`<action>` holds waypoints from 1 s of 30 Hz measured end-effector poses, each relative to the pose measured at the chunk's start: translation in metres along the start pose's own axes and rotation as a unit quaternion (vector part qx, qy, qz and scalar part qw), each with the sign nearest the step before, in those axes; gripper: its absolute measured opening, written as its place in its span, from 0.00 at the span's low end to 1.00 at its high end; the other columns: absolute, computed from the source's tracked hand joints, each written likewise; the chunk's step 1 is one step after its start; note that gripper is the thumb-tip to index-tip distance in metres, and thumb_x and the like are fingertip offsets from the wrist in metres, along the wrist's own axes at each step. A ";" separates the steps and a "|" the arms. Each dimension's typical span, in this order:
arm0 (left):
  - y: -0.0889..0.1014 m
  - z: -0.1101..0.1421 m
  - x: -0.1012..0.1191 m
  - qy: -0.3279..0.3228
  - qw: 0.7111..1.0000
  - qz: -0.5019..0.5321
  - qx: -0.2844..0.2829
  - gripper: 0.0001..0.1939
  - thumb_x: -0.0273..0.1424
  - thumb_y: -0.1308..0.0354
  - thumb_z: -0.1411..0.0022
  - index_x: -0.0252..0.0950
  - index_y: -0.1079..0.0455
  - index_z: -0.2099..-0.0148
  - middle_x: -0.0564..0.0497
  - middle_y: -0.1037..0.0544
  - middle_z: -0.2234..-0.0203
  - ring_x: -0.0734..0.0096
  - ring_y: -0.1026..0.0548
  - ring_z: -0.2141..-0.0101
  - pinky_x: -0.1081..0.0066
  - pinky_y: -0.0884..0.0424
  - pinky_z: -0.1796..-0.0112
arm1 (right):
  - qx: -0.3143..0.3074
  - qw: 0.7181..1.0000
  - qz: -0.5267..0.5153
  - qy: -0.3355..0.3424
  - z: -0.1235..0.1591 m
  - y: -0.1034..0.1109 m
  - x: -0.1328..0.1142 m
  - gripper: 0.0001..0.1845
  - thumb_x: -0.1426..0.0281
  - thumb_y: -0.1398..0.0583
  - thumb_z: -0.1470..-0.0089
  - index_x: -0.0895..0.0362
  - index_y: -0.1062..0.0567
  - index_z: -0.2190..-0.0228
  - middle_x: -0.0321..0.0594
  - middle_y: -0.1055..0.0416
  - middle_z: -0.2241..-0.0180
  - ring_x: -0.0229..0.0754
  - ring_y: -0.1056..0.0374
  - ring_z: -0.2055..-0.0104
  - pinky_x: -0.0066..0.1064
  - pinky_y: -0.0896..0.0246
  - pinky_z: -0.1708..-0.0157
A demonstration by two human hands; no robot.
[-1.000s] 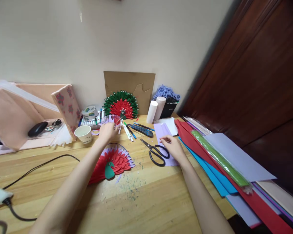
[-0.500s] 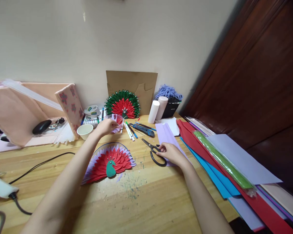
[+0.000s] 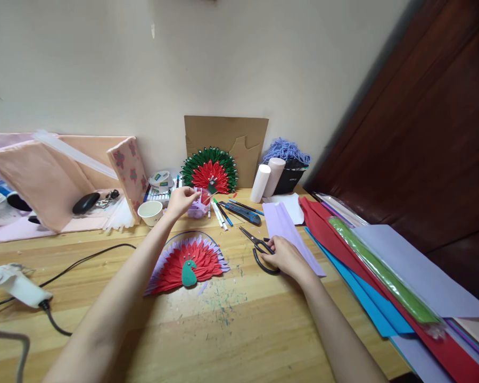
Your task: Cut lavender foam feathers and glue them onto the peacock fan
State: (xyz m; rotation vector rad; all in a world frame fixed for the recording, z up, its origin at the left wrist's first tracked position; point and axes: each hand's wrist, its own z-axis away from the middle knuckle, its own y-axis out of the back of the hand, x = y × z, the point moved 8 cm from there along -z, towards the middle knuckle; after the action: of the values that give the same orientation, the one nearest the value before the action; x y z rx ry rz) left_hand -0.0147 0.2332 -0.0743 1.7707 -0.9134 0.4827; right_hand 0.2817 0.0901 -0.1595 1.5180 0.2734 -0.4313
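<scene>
Black-handled scissors point(image 3: 256, 242), gripped by right hand point(image 3: 285, 256); left hand point(image 3: 182, 201) pinched, its hold unclear.

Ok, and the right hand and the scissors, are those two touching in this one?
Touching. The head view shows the right hand with its fingers on the handle end of the scissors, no gap between them.

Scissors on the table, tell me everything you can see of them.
The scissors lie on the wooden table, dark, metallic-looking blades almost together, tips pointing away and to the left. The handles are black; one rounded loop shows nearest the viewer. The right hand's fingers are at the handles, hiding part of them.
</scene>
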 end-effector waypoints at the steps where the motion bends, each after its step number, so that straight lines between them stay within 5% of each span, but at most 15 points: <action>1: 0.002 -0.002 -0.001 0.005 1.000 0.016 0.015 0.17 0.43 0.46 0.49 0.33 0.27 0.73 0.46 0.22 0.77 0.69 0.27 0.75 0.73 0.35 0.73 | 0.001 1.000 0.017 -0.004 0.001 0.000 -0.003 0.13 0.64 0.39 0.61 0.58 0.31 0.71 0.43 0.29 0.69 0.43 0.33 0.69 0.27 0.47 0.73; 9: 0.042 -0.038 -0.013 0.059 0.974 0.074 0.207 0.22 0.43 0.50 0.45 0.28 0.28 0.63 0.42 0.22 0.69 0.70 0.26 0.72 0.74 0.33 0.72 | 0.005 1.000 -0.007 0.003 0.005 0.003 -0.017 0.10 0.63 0.43 0.60 0.56 0.33 0.73 0.42 0.29 0.70 0.43 0.33 0.70 0.27 0.47 0.74; 13: 0.060 -0.056 -0.003 0.052 0.968 0.052 0.240 0.23 0.41 0.55 0.42 0.27 0.28 0.60 0.41 0.22 0.68 0.70 0.26 0.72 0.73 0.33 0.71 | 0.038 0.999 -0.036 -0.001 0.003 0.008 -0.017 0.10 0.63 0.44 0.60 0.55 0.33 0.73 0.40 0.29 0.71 0.43 0.33 0.69 0.27 0.45 0.73; 16: 0.056 -0.057 0.012 0.007 0.980 0.010 0.199 0.19 0.39 0.51 0.44 0.30 0.27 0.61 0.44 0.22 0.67 0.69 0.26 0.68 0.72 0.33 0.66 | 0.055 0.998 -0.031 0.004 0.001 0.009 -0.016 0.10 0.63 0.44 0.60 0.55 0.34 0.73 0.41 0.29 0.70 0.43 0.33 0.68 0.28 0.45 0.73; 22: 0.006 -0.042 0.019 -0.040 0.993 -0.112 -0.003 0.02 0.29 0.39 0.56 0.37 0.25 0.76 0.48 0.22 0.75 0.63 0.26 0.69 0.70 0.35 0.65 | 0.051 0.999 -0.009 0.010 0.001 0.002 -0.012 0.10 0.63 0.42 0.61 0.55 0.32 0.74 0.42 0.29 0.69 0.44 0.33 0.68 0.28 0.45 0.73; 24: -0.002 -0.037 0.019 -0.041 0.988 -0.146 -0.044 0.05 0.29 0.36 0.59 0.38 0.25 0.74 0.48 0.22 0.75 0.61 0.26 0.68 0.70 0.34 0.65 | 0.047 0.999 -0.003 0.016 0.000 -0.002 -0.011 0.11 0.65 0.42 0.61 0.56 0.31 0.72 0.42 0.30 0.69 0.44 0.33 0.67 0.29 0.44 0.71; 27: 0.006 -0.031 0.027 -0.052 0.981 -0.183 -0.049 0.13 0.36 0.39 0.53 0.36 0.26 0.63 0.45 0.24 0.65 0.60 0.28 0.61 0.68 0.36 0.60 | 0.050 0.998 0.001 0.036 -0.001 -0.004 -0.012 0.11 0.67 0.42 0.60 0.57 0.29 0.70 0.43 0.30 0.68 0.45 0.33 0.65 0.31 0.42 0.66; 30: 0.028 -0.021 0.041 -0.061 0.976 -0.206 -0.026 0.18 0.40 0.52 0.41 0.33 0.29 0.58 0.41 0.27 0.60 0.59 0.31 0.57 0.64 0.39 0.55 | 0.072 0.994 -0.061 0.048 0.000 -0.004 -0.020 0.10 0.66 0.43 0.56 0.58 0.28 0.69 0.46 0.30 0.66 0.46 0.33 0.63 0.35 0.39 0.62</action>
State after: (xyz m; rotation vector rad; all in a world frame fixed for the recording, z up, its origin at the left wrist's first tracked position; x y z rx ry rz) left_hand -0.0082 0.2331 -0.0209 1.8947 -0.6093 0.0819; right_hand 0.2625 0.0918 -0.1543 1.6716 0.4198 -0.4837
